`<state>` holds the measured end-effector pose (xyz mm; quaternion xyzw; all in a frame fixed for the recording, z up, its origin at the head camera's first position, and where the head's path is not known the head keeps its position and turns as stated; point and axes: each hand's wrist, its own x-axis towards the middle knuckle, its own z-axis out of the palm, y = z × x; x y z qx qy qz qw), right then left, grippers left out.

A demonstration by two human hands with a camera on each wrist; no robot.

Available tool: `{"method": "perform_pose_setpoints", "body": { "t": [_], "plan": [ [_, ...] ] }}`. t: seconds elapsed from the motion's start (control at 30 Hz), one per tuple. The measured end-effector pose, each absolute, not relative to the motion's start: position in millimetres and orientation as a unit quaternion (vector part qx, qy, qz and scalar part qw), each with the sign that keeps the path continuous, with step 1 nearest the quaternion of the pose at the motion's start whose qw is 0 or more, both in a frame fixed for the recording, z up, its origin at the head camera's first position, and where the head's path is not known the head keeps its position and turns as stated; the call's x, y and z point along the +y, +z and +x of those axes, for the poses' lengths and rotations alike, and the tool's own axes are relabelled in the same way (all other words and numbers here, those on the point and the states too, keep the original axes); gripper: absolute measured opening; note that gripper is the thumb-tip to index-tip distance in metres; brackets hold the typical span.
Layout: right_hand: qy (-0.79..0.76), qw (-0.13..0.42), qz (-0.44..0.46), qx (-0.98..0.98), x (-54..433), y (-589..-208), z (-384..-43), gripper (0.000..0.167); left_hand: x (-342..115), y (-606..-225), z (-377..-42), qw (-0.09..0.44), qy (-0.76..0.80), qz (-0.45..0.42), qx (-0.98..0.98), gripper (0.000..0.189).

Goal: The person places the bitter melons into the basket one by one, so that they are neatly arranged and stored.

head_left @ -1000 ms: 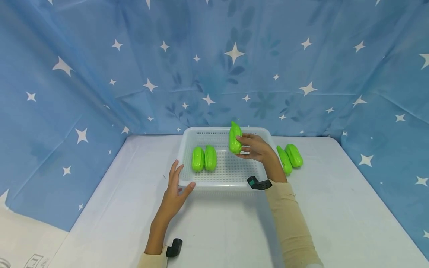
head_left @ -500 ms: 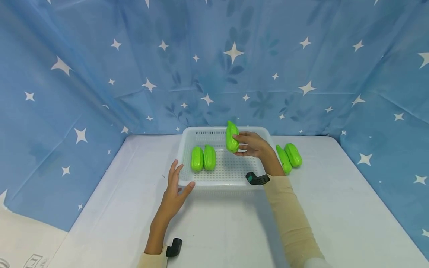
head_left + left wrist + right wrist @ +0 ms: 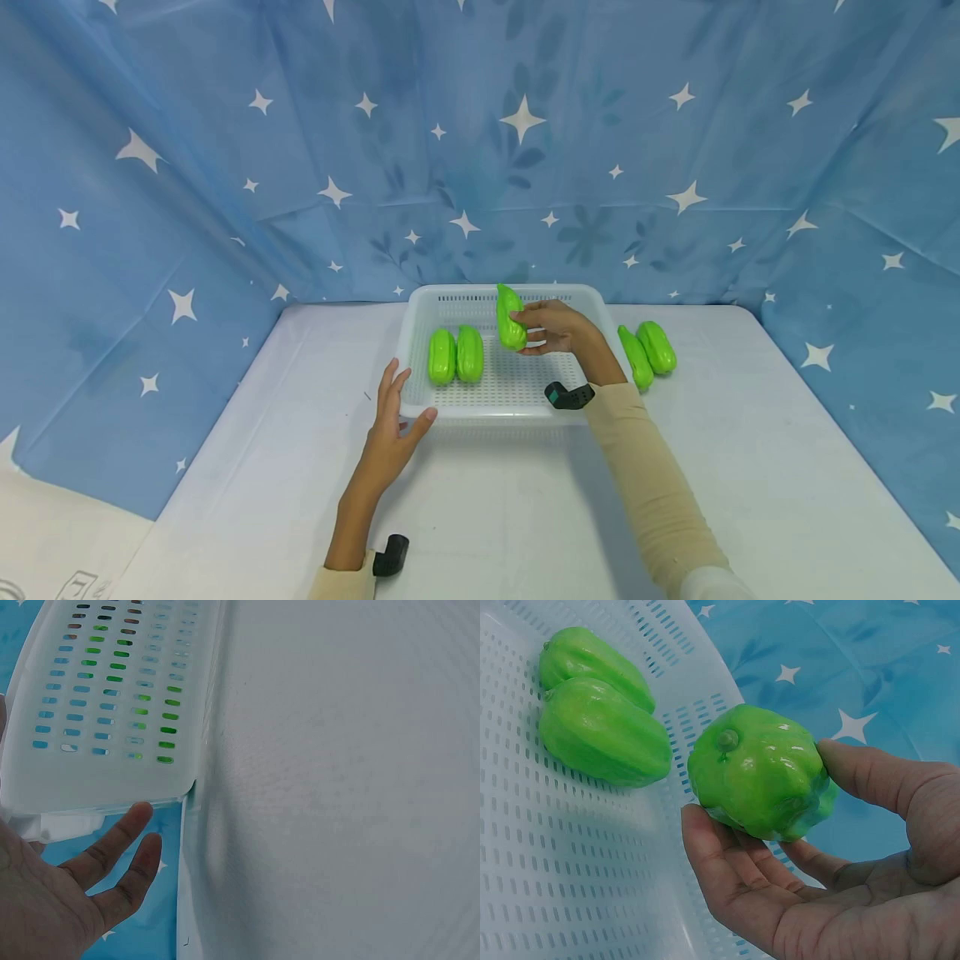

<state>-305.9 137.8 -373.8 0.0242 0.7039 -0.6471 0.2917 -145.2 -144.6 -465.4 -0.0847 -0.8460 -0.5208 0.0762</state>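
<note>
My right hand (image 3: 553, 326) pinches a glossy green ribbed vegetable (image 3: 510, 318) with a pointed end, above the white perforated plastic basket (image 3: 495, 411). In the right wrist view the thumb presses one side of that vegetable (image 3: 757, 769), with fingertips on the other side and below. Two similar green vegetables (image 3: 456, 355) lie side by side in the left half of the basket. My left hand (image 3: 388, 437) is at the basket's front left corner with its fingers spread and fairly straight. In the left wrist view, fingertips (image 3: 139, 817) reach the basket's edge; exact contact is hard to tell.
Two more green vegetables (image 3: 647, 354) lie on the white table (image 3: 480, 500) just right of the basket, the nearer one partly behind the right forearm. A blue curtain (image 3: 480, 150) with white stars hangs behind the table and along its sides.
My right hand has carried the green vegetable leftward over the basket, and slightly lower in the last half second. The left hand and the other vegetables have stayed put.
</note>
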Motion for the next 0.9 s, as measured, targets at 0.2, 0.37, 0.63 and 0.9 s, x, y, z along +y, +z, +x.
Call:
{"method": "perform_pose_setpoints", "body": {
  "t": [0.2,0.37,0.63,0.9],
  "plan": [
    [-0.639,0.306,0.038,0.705,136.6,-378.4,-309.9,0.062,-143.9,-465.1,-143.9,0.074,-0.520,-0.087,-0.846,0.077],
    [-0.607,0.303,0.036,0.734,137.1,-380.0,-313.7,0.043,-143.7,-465.0,-144.3,0.075,-0.521,-0.087,-0.846,0.077],
    [-0.566,0.318,0.035,0.760,138.2,-378.2,-318.4,0.036,-143.8,-463.1,-144.9,0.077,-0.524,-0.082,-0.844,0.077],
    [-0.542,0.330,0.051,0.771,135.7,-385.5,-321.3,0.041,-142.9,-463.7,-143.8,0.074,-0.520,-0.081,-0.847,0.078]
  ]
}}
